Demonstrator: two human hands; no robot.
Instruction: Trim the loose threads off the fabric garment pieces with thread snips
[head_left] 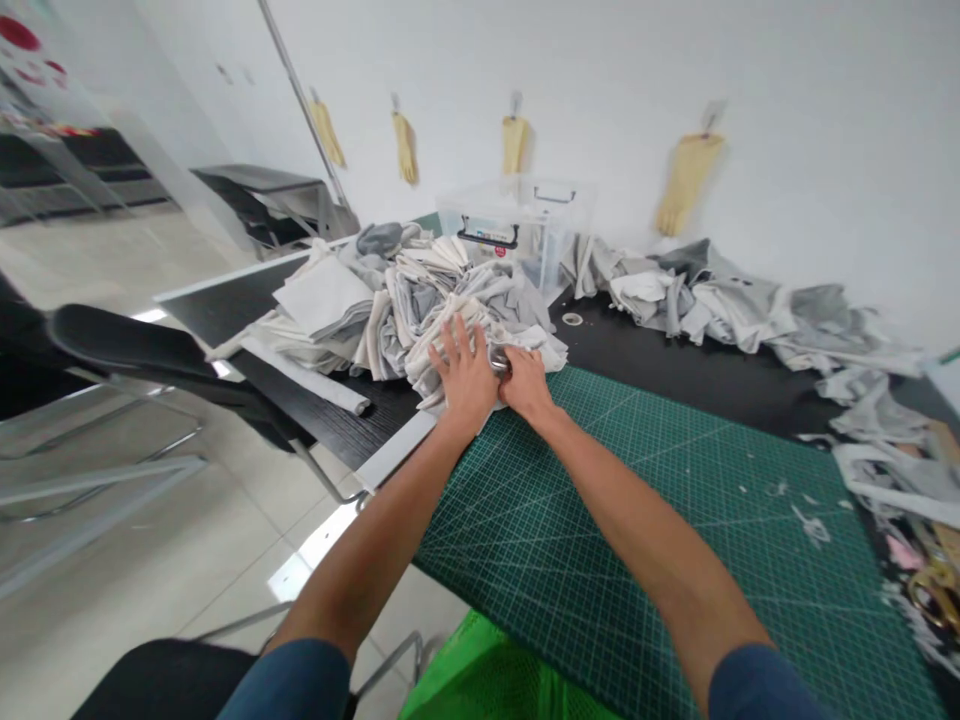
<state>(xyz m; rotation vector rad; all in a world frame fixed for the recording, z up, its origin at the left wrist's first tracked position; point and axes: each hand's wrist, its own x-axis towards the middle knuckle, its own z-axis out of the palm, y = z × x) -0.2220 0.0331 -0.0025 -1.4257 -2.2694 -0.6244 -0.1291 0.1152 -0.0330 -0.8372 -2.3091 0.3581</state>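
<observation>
My left hand lies on the heaped pieces of grey and off-white cloth, palm down with its fingers spread. Right beside it, my right hand is closed at the near edge of the heap. A small shiny bit shows at its fingertips, mostly hidden, so I cannot make out what it is. Both hands are just past the far left corner of the green cutting mat. Flat, stacked cloth sits left of the hands, and a rolled strip of pale cloth sticks out toward me.
A clear plastic box with dark handles stands behind the heap. More crumpled cloth lines the wall side. A tape ring lies on the black table. Gold-handled scissors and scraps are at right. Yellow gloves hang on the wall.
</observation>
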